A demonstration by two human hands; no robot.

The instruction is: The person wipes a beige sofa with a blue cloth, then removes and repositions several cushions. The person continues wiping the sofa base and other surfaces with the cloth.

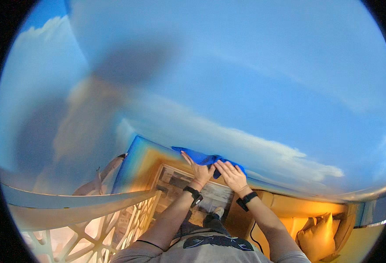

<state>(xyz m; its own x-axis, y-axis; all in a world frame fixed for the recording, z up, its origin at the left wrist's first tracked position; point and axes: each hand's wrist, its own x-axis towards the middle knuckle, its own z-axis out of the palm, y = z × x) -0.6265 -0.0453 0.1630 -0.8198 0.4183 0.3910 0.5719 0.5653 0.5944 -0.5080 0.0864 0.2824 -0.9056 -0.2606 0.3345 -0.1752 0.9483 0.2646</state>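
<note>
A blue cloth [196,157], creased and bunched in places, lies against a wall painted as a sky with clouds [245,88], along the lower edge of the clouds. My left hand [200,171] is on the cloth's lower side, its thumb towards the right and its fingers pointing up. Close to its right, my right hand [234,177] presses on the cloth with fingers stretched out and held near each other. Part of the cloth sticks out between the two hands. Both palms are turned from view, so how firmly each hand grips cannot be told.
At the lower left stands a pale lattice partition [94,240] with a broad top rail [81,210]. A tan sofa [298,205] with cushions [318,236] is at the lower right. Below my hands shows a plank-patterned floor [176,180]. A black cord [253,235] hangs beside the sofa.
</note>
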